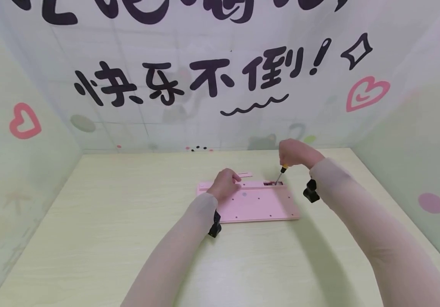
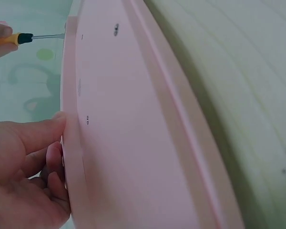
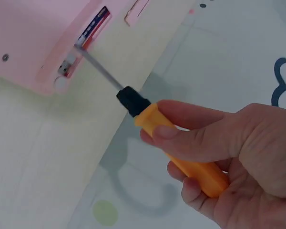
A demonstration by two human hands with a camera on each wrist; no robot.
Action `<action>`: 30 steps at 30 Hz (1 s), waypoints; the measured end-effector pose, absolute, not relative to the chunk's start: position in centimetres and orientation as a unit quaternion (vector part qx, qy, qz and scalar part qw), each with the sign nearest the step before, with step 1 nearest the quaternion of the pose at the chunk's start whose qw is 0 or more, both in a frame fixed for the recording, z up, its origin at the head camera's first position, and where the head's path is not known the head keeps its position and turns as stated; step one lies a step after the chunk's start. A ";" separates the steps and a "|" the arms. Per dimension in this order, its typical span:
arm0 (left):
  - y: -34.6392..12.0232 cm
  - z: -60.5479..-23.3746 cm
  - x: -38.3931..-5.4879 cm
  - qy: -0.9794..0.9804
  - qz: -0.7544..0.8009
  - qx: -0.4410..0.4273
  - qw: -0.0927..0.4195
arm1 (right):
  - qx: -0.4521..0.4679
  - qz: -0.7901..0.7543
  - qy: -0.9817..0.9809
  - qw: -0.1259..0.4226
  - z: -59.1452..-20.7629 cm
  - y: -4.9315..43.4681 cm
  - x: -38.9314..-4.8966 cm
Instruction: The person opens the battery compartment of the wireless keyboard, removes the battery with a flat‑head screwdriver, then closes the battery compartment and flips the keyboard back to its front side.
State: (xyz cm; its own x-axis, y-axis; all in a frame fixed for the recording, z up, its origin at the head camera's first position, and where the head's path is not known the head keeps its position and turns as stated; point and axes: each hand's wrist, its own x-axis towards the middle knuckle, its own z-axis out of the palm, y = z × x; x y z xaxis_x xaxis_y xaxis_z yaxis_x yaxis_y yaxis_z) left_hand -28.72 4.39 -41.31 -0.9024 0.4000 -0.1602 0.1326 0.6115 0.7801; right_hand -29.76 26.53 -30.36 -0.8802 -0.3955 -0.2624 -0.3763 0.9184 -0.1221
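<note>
A pink keyboard (image 1: 258,209) lies face down on the table, its raised back edge away from me. My left hand (image 1: 224,184) grips that edge near its middle, thumb on the upper side, as the left wrist view shows. My right hand (image 1: 297,152) holds a screwdriver (image 3: 181,157) with a yellow handle and black collar. Its metal tip reaches into the open battery compartment (image 1: 267,183) at the keyboard's right end. Inside, a blue and red battery (image 3: 96,24) lies at one end and a small metal-tipped piece (image 3: 66,66) at the other.
A narrow pink cover (image 1: 245,175) lies on the pale wooden table (image 1: 127,213) just behind the keyboard. White panels with printed black characters and hearts stand at the back and both sides. Small screws (image 3: 5,57) dot the keyboard's underside.
</note>
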 end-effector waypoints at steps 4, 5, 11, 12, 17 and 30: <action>4.2 -41.2 -28.8 0.883 0.418 0.147 0.157 | -0.188 -0.107 0.967 0.138 -31.4 29.4 -29.5; 4.1 -41.2 -28.8 0.883 0.419 0.143 0.157 | -0.184 -0.129 0.965 0.134 -31.9 30.1 -29.3; 4.2 -41.2 -28.7 0.880 0.424 0.140 0.160 | -0.187 -0.248 0.944 0.111 -35.0 32.8 -27.3; 4.3 -41.3 -28.7 0.879 0.424 0.143 0.162 | -0.187 -0.256 0.943 0.105 -35.2 32.9 -27.0; 4.2 -41.4 -28.7 0.883 0.419 0.136 0.163 | -0.188 -0.235 0.950 0.079 -34.8 33.0 -25.9; 4.2 -41.4 -28.6 0.881 0.421 0.143 0.160 | -0.200 -0.153 0.965 0.067 -33.0 32.9 -25.4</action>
